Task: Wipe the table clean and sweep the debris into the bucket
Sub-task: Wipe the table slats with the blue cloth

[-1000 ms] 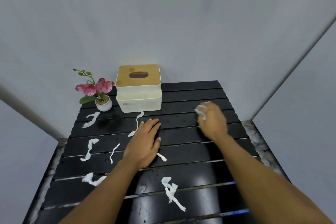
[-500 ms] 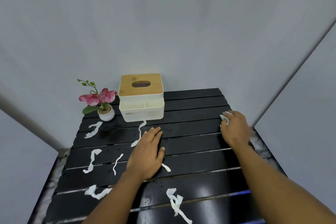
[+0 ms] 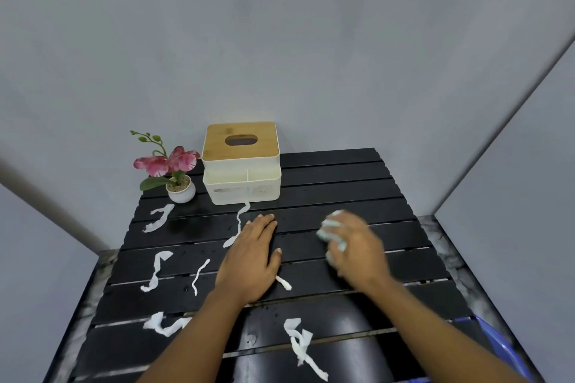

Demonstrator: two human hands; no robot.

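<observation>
A black slatted table point(image 3: 342, 183) carries several torn white paper strips point(image 3: 157, 270), mostly on its left half and near the front. My left hand point(image 3: 250, 261) lies flat on the table's middle with straight fingers, touching one long strip point(image 3: 238, 224). My right hand point(image 3: 354, 250), blurred by motion, grips a crumpled pale blue-white cloth point(image 3: 331, 232) and presses it on the slats right of centre. A blue bucket rim point(image 3: 497, 348) shows at the table's lower right edge, mostly out of view.
A white tissue box with a wooden lid point(image 3: 241, 162) stands at the back centre. Left of it is a small white pot with pink flowers point(image 3: 174, 174). Grey walls close in behind and on both sides.
My right hand swept the cloth out to the table's right edge, then back left toward the centre. My left hand stayed flat in place. The camera tilted slightly.
</observation>
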